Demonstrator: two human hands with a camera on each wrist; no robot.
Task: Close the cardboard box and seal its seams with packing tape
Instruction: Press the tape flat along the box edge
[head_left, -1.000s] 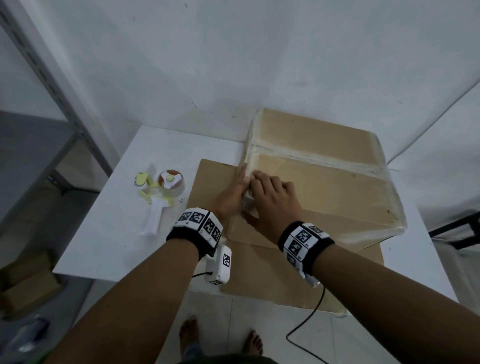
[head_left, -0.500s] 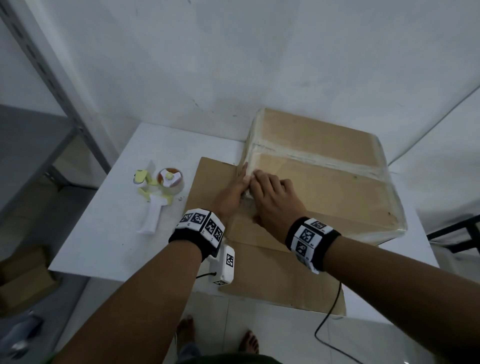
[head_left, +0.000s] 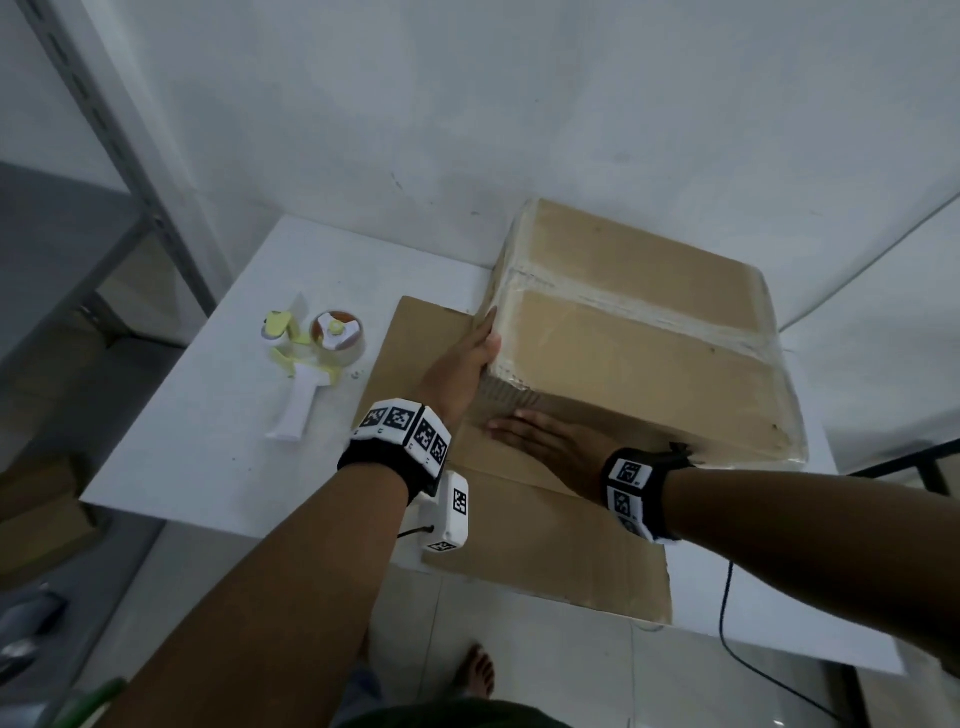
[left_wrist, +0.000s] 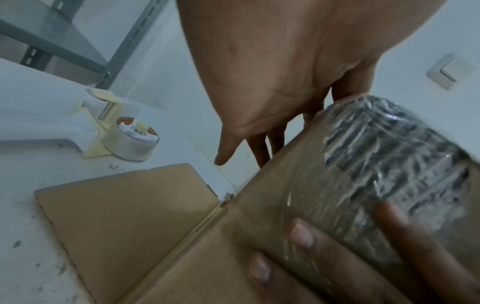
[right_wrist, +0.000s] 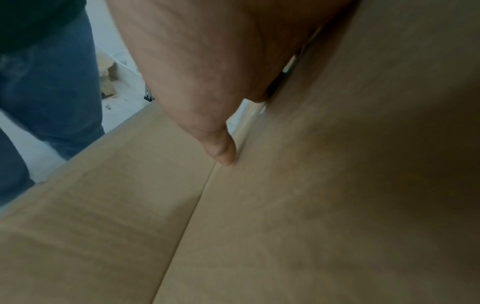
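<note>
The cardboard box (head_left: 644, 343) is being held on the white table (head_left: 218, 415), lying over flat cardboard flaps (head_left: 545, 545). Its left side is being pressed by the flat left hand (head_left: 462, 364), and the near side by the flat right hand (head_left: 550, 447); nothing is being gripped. The taped skin is probably slippery, the walls stiff but light, so corners are best taken. The tape dispenser (head_left: 317, 358) is lying well apart.
</note>
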